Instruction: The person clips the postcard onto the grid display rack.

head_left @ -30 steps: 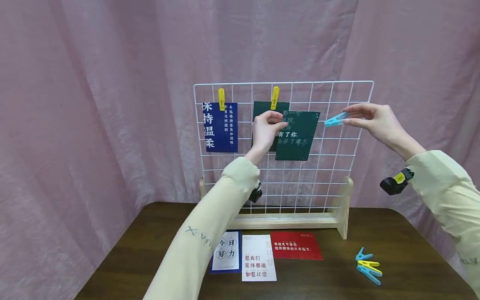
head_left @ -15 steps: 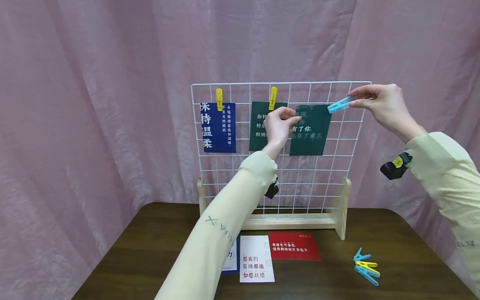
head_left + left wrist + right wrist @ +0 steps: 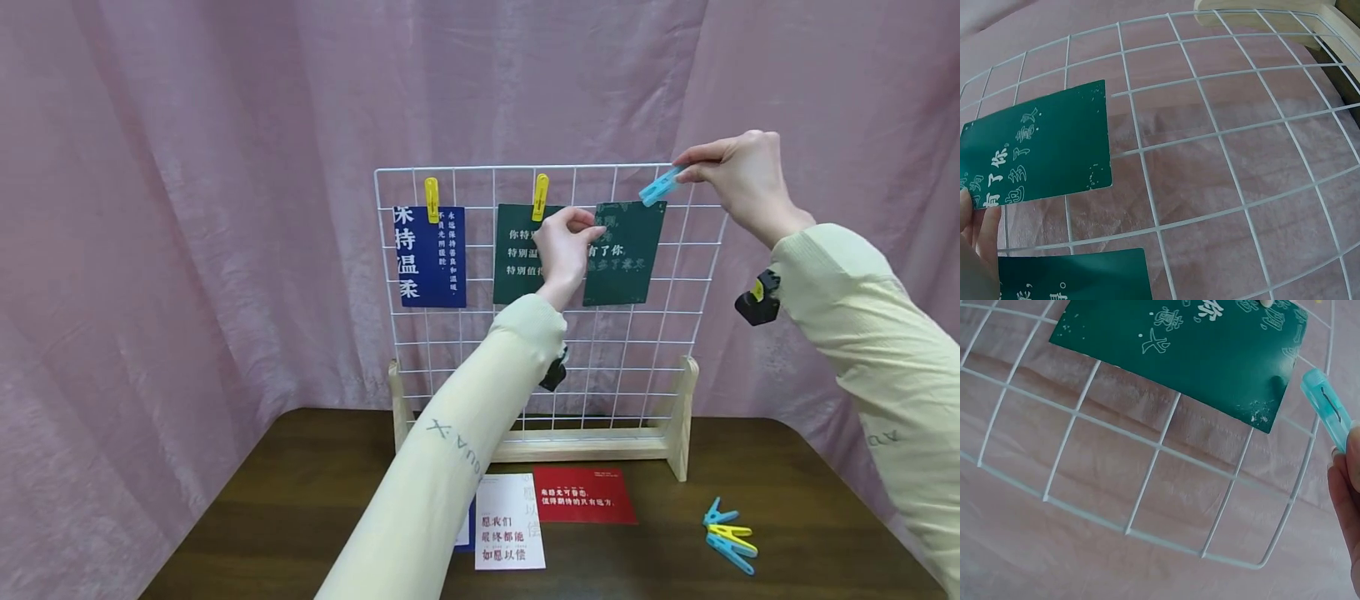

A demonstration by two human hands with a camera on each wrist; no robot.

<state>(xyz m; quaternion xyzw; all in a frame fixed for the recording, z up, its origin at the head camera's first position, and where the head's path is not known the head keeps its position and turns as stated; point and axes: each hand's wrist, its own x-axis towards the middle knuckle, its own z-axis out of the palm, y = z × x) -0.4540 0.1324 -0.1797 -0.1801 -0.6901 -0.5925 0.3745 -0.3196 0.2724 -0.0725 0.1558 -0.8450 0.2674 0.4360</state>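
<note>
My left hand (image 3: 564,250) pinches the left edge of a dark green card (image 3: 624,258) with white writing, held against the upper right of a white wire grid (image 3: 600,350). In the left wrist view the fingertips show on the card's lower left corner. My right hand (image 3: 742,179) pinches a light blue clothespin (image 3: 660,187), its tip close to the card's top edge near the grid's top wire. In the right wrist view the clothespin (image 3: 1325,406) is beside the card's corner. Another green card (image 3: 517,275), partly behind my left hand, hangs from a yellow clothespin (image 3: 540,197).
A blue card (image 3: 442,275) hangs at the grid's left from a yellow clothespin (image 3: 432,200). On the brown table (image 3: 315,467) lie a white card (image 3: 510,533), a red card (image 3: 585,496) and a partly hidden blue-edged card. Several clothespins (image 3: 727,533) lie at the right.
My left hand has carried the green card right and slightly up along the grid. My right hand has risen with the blue clothespin and moved left over the card's top edge.
</note>
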